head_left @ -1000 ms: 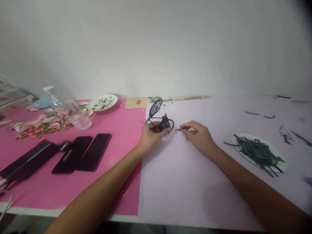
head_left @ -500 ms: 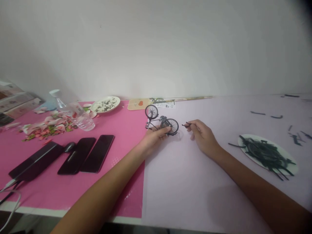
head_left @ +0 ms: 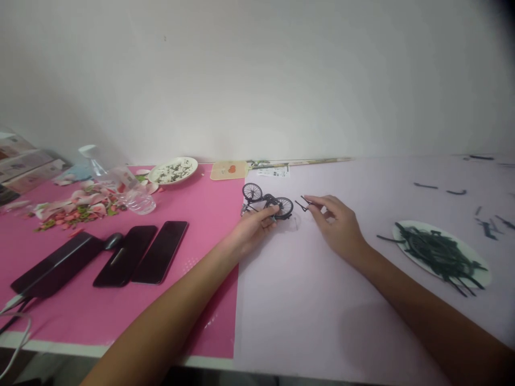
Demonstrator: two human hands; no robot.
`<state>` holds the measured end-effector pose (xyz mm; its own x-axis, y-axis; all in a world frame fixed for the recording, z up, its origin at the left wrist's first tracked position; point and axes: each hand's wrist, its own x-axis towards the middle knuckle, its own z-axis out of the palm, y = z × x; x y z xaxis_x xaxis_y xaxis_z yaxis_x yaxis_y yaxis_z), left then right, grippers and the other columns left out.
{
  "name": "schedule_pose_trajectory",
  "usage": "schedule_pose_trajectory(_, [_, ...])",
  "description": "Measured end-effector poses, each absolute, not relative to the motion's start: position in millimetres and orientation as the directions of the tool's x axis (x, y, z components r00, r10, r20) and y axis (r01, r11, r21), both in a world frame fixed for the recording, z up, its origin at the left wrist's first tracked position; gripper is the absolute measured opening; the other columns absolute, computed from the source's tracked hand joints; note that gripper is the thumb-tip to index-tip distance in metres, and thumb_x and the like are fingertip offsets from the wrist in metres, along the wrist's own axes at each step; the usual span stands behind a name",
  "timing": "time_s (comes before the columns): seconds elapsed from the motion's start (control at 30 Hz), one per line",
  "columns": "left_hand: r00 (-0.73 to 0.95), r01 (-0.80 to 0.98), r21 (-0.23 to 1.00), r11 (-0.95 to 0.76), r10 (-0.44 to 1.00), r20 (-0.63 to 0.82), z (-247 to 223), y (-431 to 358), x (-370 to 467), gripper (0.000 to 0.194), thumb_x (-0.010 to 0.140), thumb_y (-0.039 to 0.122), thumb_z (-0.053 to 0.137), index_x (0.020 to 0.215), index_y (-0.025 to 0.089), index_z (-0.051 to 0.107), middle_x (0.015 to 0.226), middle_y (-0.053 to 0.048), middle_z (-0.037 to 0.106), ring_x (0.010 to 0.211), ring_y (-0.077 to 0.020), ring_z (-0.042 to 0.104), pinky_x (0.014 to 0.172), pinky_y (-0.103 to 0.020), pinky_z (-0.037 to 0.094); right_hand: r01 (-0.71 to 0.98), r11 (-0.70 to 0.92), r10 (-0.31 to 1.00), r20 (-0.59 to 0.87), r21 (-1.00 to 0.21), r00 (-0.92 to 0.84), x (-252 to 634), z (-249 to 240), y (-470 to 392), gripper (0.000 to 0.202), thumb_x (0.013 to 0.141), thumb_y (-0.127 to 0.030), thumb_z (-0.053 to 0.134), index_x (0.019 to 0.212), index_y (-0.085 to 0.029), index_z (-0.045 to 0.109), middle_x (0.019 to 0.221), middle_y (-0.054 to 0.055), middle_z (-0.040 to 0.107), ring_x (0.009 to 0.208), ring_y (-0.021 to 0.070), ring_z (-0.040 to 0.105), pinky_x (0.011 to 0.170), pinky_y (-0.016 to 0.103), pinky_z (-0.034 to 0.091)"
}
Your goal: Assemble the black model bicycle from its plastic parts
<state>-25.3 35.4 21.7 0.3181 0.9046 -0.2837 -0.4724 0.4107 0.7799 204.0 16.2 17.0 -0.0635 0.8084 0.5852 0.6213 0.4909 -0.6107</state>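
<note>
My left hand point(head_left: 257, 222) is closed around a small black model bicycle point(head_left: 284, 207) with two spoked wheels. The model is tilted, its smaller-looking wheel to the upper left and the other by my fingertips. Just to the right, my right hand point(head_left: 336, 214) pinches a thin, black, forked part point(head_left: 302, 206) between thumb and fingers. A narrow gap separates this part from the bicycle's wheel. My left palm and fingers hide some of the frame.
At right, a white plate point(head_left: 398, 228) holds dark plastic parts, with several loose ones beyond it. To the left are two phones point(head_left: 160, 252), a black power bank point(head_left: 56, 264), a plastic bottle point(head_left: 116, 179), pink petals point(head_left: 86, 206) and another plate point(head_left: 154, 172).
The bicycle has tipped lower in my left hand, its left wheel dropping slightly. In my right fingers the black part has turned and shows its fork more plainly.
</note>
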Motion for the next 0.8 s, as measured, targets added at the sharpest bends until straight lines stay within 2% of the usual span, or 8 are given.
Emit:
schedule_pose_trajectory(0.23, [0.295,-0.498,0.755,0.428,0.902,-0.316,24.9,33.5,-24.9,0.024,0.072,0.024,0.092,0.087,0.016,0.075,0.099,-0.007,0.078,0.078,-0.0121,0.067,0.080,-0.028,0.055,0.632,0.540,0.788,0.599,-0.556,-0.146,201.0,20.1,11.6,0.017,0.099,-0.026,0.060,0.111,-0.025,0.072,0.101,0.007,0.069,0.093,0.0220,0.066,0.067,0.034,0.058])
schedule_pose_trajectory(0.6, [0.350,-0.404,0.823,0.400,0.898,-0.266,20.7,32.4,-24.9,0.029,0.073,0.033,0.092,0.091,0.015,0.078,0.102,-0.010,0.079,0.076,-0.0136,0.069,0.074,-0.028,0.052,0.606,0.628,0.721,0.659,-0.488,-0.217,197.4,21.4,9.9,0.016,0.098,-0.023,0.064,0.109,-0.027,0.074,0.098,0.007,0.071,0.090,0.0234,0.065,0.062,0.036,0.059])
schedule_pose_trajectory(0.8, [0.380,-0.348,0.860,0.373,0.895,-0.234,17.0,32.7,-25.7,0.029,0.076,0.037,0.091,0.091,0.015,0.079,0.092,-0.008,0.079,0.078,-0.0147,0.069,0.076,-0.029,0.050,0.604,0.649,0.704,0.666,-0.463,-0.247,196.6,22.6,9.3,0.016,0.097,-0.022,0.064,0.107,-0.027,0.075,0.099,0.008,0.073,0.091,0.0253,0.064,0.061,0.038,0.058])
